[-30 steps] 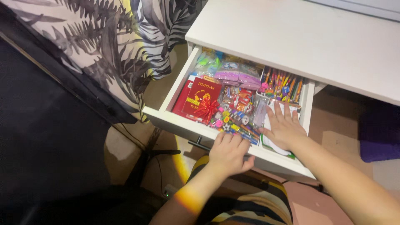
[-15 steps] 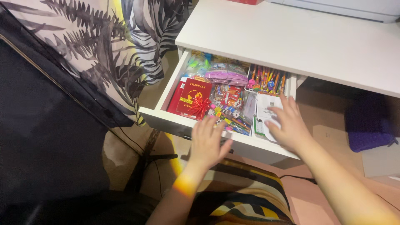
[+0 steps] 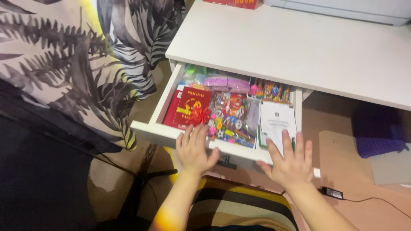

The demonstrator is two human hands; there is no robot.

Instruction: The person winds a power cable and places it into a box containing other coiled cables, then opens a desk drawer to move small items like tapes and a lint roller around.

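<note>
A white drawer [image 3: 150, 131] stands pulled out from under a white desk [image 3: 299, 47]. My left hand [image 3: 195, 147] lies flat on its front edge, fingers spread. At the front right of the same edge rests my right hand [image 3: 289, 161], fingertips touching a white paper sheet [image 3: 276, 119]. Inside the drawer lie dark red booklets [image 3: 190, 105], a pile of small colourful packets [image 3: 229, 115], a lilac pouch [image 3: 227, 82] and a row of colourful pens [image 3: 272, 90]. Neither hand holds anything.
A leaf-patterned curtain [image 3: 72, 64] hangs at the left. A purple cloth bin [image 3: 379, 130] sits under the desk at the right, a black adapter with cable [image 3: 333, 193] on the floor. A red box [image 3: 235, 3] and a pale device [image 3: 342, 8] stand on the desk.
Both hands have drawn back from the drawer's contents to its front edge. The white paper, covered by my right hand before, now shows.
</note>
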